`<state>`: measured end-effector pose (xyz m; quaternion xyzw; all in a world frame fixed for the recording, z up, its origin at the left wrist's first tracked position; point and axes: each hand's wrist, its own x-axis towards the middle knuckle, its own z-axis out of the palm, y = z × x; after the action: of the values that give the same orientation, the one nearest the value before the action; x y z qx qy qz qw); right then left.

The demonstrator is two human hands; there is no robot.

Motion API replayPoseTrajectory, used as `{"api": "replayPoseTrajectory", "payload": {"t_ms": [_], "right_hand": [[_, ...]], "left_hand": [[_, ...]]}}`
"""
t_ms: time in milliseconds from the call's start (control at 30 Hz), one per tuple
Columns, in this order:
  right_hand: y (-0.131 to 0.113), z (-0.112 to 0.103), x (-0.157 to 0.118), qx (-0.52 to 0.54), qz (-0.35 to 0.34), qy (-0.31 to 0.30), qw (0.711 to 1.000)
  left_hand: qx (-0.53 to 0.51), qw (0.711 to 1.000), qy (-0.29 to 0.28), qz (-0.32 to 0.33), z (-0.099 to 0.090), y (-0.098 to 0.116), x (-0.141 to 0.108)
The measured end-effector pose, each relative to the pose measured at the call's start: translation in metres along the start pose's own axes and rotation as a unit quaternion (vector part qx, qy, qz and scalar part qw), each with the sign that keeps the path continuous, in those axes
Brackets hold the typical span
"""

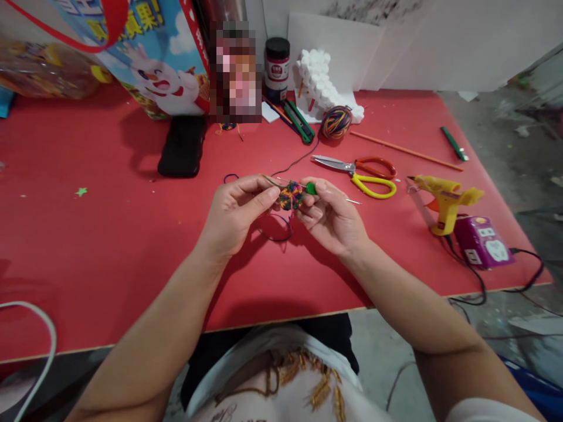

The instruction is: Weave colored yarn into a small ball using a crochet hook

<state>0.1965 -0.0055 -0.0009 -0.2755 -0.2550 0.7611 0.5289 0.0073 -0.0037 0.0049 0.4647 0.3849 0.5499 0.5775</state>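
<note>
Between my two hands is a small round piece of multicoloured crochet (291, 196). My left hand (240, 211) pinches its left edge between thumb and fingers, with yarn running over the forefinger. My right hand (332, 214) grips a thin metal crochet hook with a green grip (311, 188), its far end poking out to the right. The hook's tip lies at the crochet's top edge. A dark strand of yarn (303, 157) leads back to a multicoloured yarn ball (336, 122), and a loose loop of yarn (277, 239) hangs below the piece.
Scissors (354, 170) with red and yellow handles lie beyond my right hand. A yellow glue gun (446, 196) and purple box (484, 241) are at the right. A black phone (182, 146), green cutter (299, 122), dark jar (277, 69) and blue bag (153, 53) stand or lie farther back.
</note>
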Motion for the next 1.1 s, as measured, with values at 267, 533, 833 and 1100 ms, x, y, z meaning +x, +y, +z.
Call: {"api": "replayPoseTrajectory", "payload": {"t_ms": [267, 533, 833, 1100], "right_hand": [[0.001, 0.001, -0.001, 0.001, -0.009, -0.008, 1.000], [0.003, 0.003, -0.002, -0.010, -0.003, 0.000, 1.000], [0.005, 0.004, -0.003, 0.006, 0.012, -0.018, 1.000], [0.005, 0.008, -0.002, 0.012, 0.026, 0.017, 0.999]], "left_hand": [[-0.016, 1.000, -0.023, 0.009, 0.002, 0.000, 0.001], [-0.044, 0.998, -0.006, -0.040, 0.005, 0.005, 0.001], [-0.063, 0.997, -0.011, -0.051, 0.010, 0.006, 0.001], [-0.027, 0.999, -0.016, -0.023, 0.007, 0.001, -0.002]]}}
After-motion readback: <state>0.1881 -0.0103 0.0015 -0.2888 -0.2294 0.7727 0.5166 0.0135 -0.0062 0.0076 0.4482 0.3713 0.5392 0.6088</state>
